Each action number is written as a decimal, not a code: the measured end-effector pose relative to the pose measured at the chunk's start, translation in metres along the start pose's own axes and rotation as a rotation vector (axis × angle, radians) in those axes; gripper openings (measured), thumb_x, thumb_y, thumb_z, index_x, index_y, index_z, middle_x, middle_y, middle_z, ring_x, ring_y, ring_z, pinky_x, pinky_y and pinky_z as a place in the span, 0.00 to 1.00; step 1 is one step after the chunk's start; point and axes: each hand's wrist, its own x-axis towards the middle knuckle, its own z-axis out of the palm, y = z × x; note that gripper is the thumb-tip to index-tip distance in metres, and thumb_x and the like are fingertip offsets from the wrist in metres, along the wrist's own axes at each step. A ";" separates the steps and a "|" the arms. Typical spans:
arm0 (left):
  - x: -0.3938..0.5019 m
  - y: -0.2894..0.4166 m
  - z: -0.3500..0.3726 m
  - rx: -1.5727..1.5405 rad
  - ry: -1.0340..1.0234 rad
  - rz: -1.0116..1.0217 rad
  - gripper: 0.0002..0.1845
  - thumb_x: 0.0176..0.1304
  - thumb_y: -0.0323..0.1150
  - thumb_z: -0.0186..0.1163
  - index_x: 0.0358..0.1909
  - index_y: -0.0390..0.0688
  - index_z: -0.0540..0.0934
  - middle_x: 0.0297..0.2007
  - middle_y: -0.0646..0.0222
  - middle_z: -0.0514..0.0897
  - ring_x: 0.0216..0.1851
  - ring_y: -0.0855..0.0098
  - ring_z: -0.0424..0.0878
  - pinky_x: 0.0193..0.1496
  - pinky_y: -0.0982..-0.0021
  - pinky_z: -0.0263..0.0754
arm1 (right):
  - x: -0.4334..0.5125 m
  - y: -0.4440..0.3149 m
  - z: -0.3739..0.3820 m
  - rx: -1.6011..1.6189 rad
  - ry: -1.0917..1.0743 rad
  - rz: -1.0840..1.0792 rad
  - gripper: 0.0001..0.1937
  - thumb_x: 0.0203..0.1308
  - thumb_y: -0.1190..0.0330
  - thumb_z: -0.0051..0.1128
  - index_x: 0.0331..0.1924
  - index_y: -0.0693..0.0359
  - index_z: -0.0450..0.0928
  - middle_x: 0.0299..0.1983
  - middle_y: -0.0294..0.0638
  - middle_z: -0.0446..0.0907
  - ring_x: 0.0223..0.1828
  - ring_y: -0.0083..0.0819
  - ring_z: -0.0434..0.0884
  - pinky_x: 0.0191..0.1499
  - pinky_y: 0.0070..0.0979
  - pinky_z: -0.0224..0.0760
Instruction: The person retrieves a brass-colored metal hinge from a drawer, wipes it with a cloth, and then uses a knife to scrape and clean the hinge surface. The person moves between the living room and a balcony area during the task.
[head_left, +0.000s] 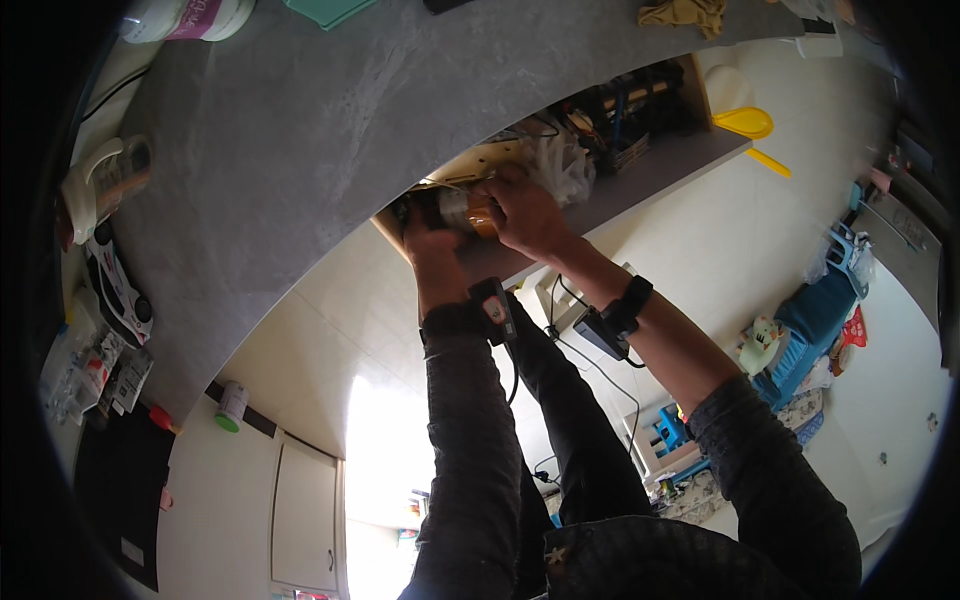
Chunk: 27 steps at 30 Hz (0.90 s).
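Note:
Both my hands reach into a pulled-out drawer (637, 187) below the grey tabletop. My left hand (435, 236) is at the drawer's left end, its fingers among dark items and partly hidden. My right hand (525, 214) has its fingers bent beside an orange-brown item (481, 217) and a thin, light strand or stick (446, 184); whether it grips either cannot be told. A crumpled clear plastic bag (562, 169) lies just right of that hand. Farther right in the drawer are dark tools or cables (622, 112). Each wrist wears a black strap with a small device.
The grey tabletop (337, 135) overhangs the drawer's back. A yellow plastic spoon or scoop (744, 122) sticks out near the drawer's right end. A toy car (116, 289) and a clear jug (105, 184) stand at the left. Black cables (600, 367) hang beside my legs.

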 end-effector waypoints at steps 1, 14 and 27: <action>-0.012 0.005 0.001 0.088 -0.025 0.019 0.33 0.47 0.26 0.54 0.62 0.40 0.68 0.57 0.59 0.73 0.58 0.59 0.71 0.61 0.54 0.66 | 0.000 0.000 0.000 0.002 0.019 -0.026 0.11 0.55 0.74 0.53 0.43 0.58 0.78 0.42 0.44 0.73 0.41 0.45 0.79 0.41 0.38 0.76; -0.025 0.001 0.011 0.072 0.043 -0.073 0.27 0.53 0.26 0.56 0.58 0.39 0.68 0.53 0.62 0.75 0.55 0.61 0.73 0.63 0.51 0.62 | -0.004 0.001 0.002 -0.036 -0.006 -0.021 0.11 0.53 0.74 0.53 0.42 0.55 0.78 0.43 0.43 0.73 0.42 0.44 0.79 0.42 0.38 0.75; -0.059 -0.003 0.025 -0.241 0.372 -0.215 0.14 0.58 0.27 0.51 0.46 0.39 0.74 0.41 0.64 0.79 0.48 0.65 0.75 0.64 0.53 0.60 | -0.001 0.005 0.006 -0.079 0.048 -0.037 0.11 0.51 0.73 0.54 0.40 0.52 0.77 0.44 0.40 0.73 0.41 0.45 0.79 0.39 0.39 0.76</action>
